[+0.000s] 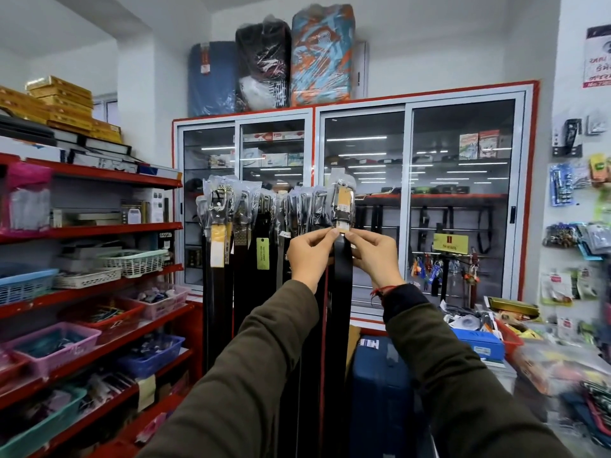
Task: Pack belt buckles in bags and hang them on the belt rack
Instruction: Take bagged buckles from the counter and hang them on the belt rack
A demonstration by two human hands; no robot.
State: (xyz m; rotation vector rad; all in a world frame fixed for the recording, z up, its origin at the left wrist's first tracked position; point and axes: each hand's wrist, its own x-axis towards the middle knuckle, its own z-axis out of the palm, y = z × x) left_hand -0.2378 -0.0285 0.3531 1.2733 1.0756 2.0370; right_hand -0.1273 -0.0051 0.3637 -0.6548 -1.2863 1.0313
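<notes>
Belt buckle [342,201] in its clear plastic bag [344,185] stands upright directly above the two hands, hanging at the right end of the row on the belt rack [264,200]. Left hand [309,251] and right hand [372,251] meet just below the bag's lower edge, fingertips pinched closed from either side on the top of the black belt strap [342,276] where it leaves the bag — thumbs and forefingers nearly touching one another. A small white tag at the bag's bottom sits just above the pinch. The strap hangs straight down between the two dark-green sleeves [264,358].

To the left, further bagged buckles hang side by side with their straps down; one carries a yellow tag [217,246], another a green tag [263,258].

Behind the rack stands a glass-fronted cabinet [363,200] with a red frame. Three wrapped suitcases [274,64] sit on top of it.

Red shelving [99,229] at the far left holds plastic baskets and boxes. A blue suitcase [380,391] stands below, right of the straps — near a cluttered counter [529,352].
</notes>
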